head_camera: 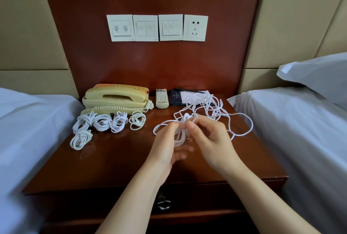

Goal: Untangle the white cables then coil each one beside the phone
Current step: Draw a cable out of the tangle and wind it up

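Head view, left of the frame: the phone [115, 96] sits at the back of the surface [122, 162], and five finished coils [102, 121] lie just in front of it. At centre, my left hand [165, 145] grips a half-wound bundle [179, 137] of white cable, fingers curled round the loops. My right hand [210, 139] pinches the strand at the bundle's top. To the right the loose tangle [211, 108] sprawls across the surface. I judge I'm mid-coil on one cable. Next I must draw slack from the tangle without snagging and wrap it onto the bundle.
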